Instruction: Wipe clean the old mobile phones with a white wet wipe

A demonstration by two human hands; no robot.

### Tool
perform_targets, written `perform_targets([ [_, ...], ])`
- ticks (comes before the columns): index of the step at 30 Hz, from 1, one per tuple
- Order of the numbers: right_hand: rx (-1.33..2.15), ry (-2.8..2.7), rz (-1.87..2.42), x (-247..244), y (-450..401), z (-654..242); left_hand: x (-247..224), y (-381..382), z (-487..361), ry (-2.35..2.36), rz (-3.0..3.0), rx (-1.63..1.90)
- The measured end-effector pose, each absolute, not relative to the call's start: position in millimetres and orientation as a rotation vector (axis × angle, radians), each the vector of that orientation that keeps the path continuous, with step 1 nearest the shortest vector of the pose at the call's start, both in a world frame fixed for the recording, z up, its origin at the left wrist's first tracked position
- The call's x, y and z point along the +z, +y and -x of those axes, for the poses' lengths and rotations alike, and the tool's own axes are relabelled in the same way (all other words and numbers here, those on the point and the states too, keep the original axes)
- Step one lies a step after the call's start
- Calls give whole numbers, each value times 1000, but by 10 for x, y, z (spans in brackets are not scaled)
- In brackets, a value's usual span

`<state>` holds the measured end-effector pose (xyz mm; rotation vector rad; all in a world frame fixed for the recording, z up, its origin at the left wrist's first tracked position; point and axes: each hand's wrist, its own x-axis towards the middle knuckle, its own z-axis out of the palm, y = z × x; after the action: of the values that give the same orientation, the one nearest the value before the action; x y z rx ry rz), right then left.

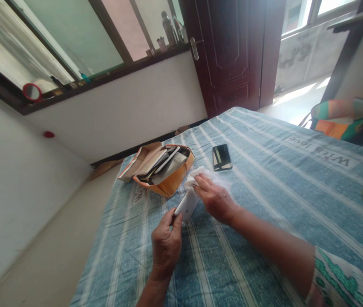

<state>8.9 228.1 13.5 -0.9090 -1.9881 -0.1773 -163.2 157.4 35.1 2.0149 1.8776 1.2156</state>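
My left hand [166,243] pinches the near end of a white smartphone [187,207], thumb on one side and fingers on the other. The phone is tilted above the striped cloth, its pale back partly facing me. In my right hand [216,198] is a white tissue [195,177], bunched under the fingertips and pressed to the phone's far end, which it covers. Just beyond lies a black smartphone [222,157], its dark glass reflecting light. Left of it stands an opened orange cardboard box [171,182] holding several phones or flat devices.
A blue and white striped cloth [252,179] covers the broad surface under my hands. A dark red door [229,55] and a window sill with bottles and a small red-rimmed mirror [32,91] are behind. A colourful bag [341,117] is at the right.
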Motion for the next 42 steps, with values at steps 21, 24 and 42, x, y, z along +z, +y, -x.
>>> perform_targets([
  [21,730,-1414,1193,347,2238,-593,429,1399,1534,1710,-1816,1144],
  [24,549,-1454,1232,290,2258,-664,420,1398,1519,1678,-1779,1142],
  [42,-263,-2305,1225,291,1980,-165,375,1383,1489,1612,-1716,1091],
])
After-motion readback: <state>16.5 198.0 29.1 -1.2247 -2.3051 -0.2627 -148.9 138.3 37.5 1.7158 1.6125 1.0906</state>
